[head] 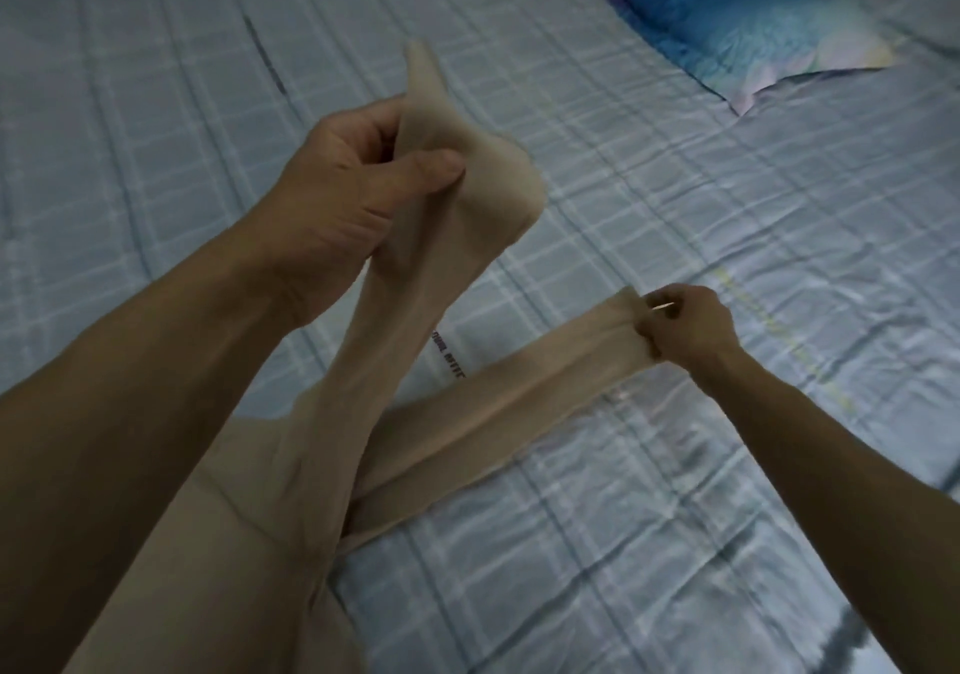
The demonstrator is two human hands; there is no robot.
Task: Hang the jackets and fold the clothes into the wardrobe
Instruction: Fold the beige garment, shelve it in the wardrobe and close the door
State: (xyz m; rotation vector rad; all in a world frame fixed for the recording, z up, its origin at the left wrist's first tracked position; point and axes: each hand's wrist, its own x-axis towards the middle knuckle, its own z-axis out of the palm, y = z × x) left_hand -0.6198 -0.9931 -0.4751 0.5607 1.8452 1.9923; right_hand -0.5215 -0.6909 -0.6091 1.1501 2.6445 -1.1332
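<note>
Left hand (337, 174) and right hand (691, 325) each grip one foot of the tights (395, 320), stretching both legs apart above the bed (675, 179) to straighten them for folding.

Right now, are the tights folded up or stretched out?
Stretched out, not folded. The left hand holds one foot end up, the right hand pulls the other leg of the beige tights sideways above the bed.

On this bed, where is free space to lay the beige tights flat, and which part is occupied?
The pale blue checked bedspread is bare on the far left, beyond the left hand. Another free patch lies at the near right, between the right hand and the picture's lower edge. The far right is crowded by the colourful blue-purple pillow. The sheer beige tights cover the near middle.
</note>
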